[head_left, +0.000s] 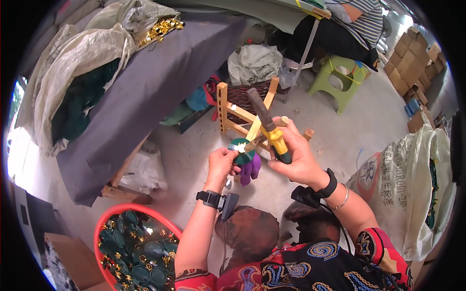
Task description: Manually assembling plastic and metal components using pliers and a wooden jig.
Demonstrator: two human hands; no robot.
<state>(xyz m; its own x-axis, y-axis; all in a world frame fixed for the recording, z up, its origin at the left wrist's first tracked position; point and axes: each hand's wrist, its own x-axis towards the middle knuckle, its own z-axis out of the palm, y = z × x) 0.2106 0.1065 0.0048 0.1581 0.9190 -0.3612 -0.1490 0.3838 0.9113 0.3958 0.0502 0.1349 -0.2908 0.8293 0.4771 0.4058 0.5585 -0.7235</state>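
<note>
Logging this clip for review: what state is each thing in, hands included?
Left hand: closed, pinching the green disc.
Green disc: held up at the wooden frame.
Right hand: gripped round the hammer handle.
Hammer: raised, head tilted up and away.
Wooden frame: standing on the floor.
Red basin: filled with green pieces.
Green stool: upright, unoccupied.
White sack: open, standing.

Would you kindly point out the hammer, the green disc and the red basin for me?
hammer [275, 138]: head view, on its yellow grip above the right hand.
green disc [241, 150]: head view, on its dark green face.
red basin [98, 230]: head view, on its left rim.
</note>
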